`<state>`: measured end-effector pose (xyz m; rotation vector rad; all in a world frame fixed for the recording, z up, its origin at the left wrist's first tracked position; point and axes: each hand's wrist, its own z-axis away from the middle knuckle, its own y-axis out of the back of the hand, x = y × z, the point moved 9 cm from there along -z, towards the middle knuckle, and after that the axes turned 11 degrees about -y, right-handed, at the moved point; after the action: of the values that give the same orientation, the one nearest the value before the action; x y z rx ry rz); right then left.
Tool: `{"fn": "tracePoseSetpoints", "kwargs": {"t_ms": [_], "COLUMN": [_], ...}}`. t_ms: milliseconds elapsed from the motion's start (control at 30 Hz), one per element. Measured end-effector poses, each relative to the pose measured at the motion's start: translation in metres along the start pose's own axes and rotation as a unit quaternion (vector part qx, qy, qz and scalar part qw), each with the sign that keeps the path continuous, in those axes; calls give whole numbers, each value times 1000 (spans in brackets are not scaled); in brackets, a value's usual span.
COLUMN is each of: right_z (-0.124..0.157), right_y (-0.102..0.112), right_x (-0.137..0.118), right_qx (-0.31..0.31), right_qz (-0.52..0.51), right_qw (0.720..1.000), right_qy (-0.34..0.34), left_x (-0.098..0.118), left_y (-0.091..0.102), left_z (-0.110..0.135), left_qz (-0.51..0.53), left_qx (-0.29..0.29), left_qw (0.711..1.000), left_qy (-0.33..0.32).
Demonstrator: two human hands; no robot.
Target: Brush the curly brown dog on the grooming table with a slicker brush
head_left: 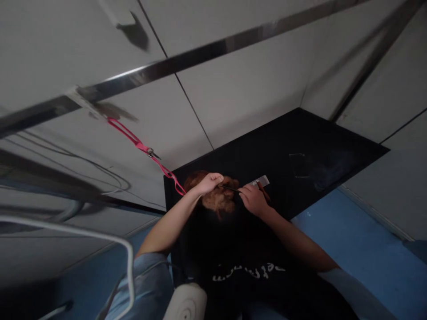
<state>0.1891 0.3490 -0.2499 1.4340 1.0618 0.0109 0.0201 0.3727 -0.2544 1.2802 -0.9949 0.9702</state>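
Observation:
A dog with curly reddish-brown fur [218, 202] is on the black table, its shape partly covered by my hands. My left hand [209, 181] is closed in a pinch over the dog's fur; the fingertips are too small to make out in detail. From my right hand [253, 198], its fingers wrapped round it, a thin dark tool like scissors [231, 189] points left into the fur. Beside that hand lies a pale flat rectangular piece [263, 180] with a reddish-brown handle-like part [264, 191]. A pink lead [168, 172] runs down to the dog.
The black table [267, 146] stands against white wall panels. A metal rail [200, 58] crosses above, with the lead hung from its bracket [82, 100]. At the lower left are a white bent tube [128, 249] and a white rounded device [187, 302]. Blue floor [347, 222] shows to the right.

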Motion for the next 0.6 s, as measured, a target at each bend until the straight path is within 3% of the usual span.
{"fn": "tracePoseSetpoints", "kwargs": {"t_ms": [167,233,333,400,500,600], "right_z": [2,3,-3,-2,12,11], "right_y": [-23,-19,-7,-10,-22,-15], "right_x": [-15,-24,-21,-20,-29,-31], "right_qx": [-96,-107,-82,-114,-211,-202], "right_qz": [54,56,84,114,132,128], "right_qw": [991,987,991,985,961,963], "right_qy": [80,105,66,55,116,127], "left_x": [0,0,0,-3,-8,-13], "left_y": [3,0,-5,-6,-3,0], "left_z": [0,1,1,2,2,3], "left_qz": [33,44,66,80,92,103], "left_qx": [-1,-8,-16,-12,5,13], "left_qw": [999,999,998,997,996,995], "left_qy": [10,15,10,8,11,12]}}
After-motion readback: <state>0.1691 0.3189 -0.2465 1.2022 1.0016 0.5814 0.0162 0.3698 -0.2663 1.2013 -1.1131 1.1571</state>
